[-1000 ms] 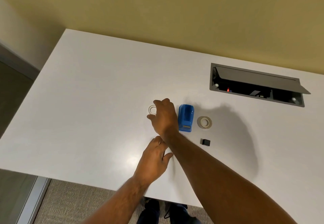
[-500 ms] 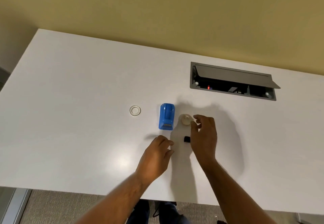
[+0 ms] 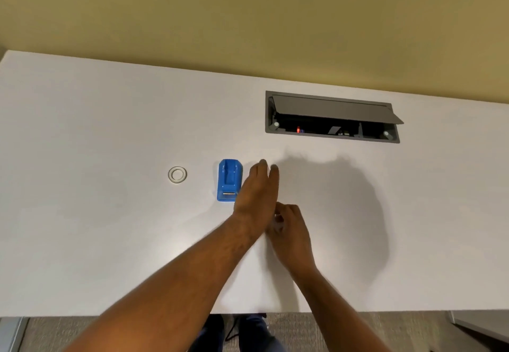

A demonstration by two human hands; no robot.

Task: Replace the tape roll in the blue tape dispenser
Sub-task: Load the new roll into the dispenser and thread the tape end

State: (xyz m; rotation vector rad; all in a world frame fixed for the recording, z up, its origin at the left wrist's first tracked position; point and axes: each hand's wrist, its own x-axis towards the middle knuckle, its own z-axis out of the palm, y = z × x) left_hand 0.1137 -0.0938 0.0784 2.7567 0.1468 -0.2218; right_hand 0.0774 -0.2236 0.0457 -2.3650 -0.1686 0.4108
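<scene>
The left hand (image 3: 254, 192), fingers flat, reaches beside the blue tape dispenser (image 3: 229, 180). The right hand's (image 3: 289, 227) grip is curled; can't tell around what.

Ring (image 3: 177, 174) left of dispenser (image 3: 229, 180); hatch (image 3: 332, 116) behind, right.

Office or meeting room showing itself, broad white table (image 3: 96, 131) sitting against a plain yellow wall (image 3: 248, 16), recessed grey cable box (image 3: 330, 116) standing open, grey carpet (image 3: 358, 332) lying beneath
</scene>
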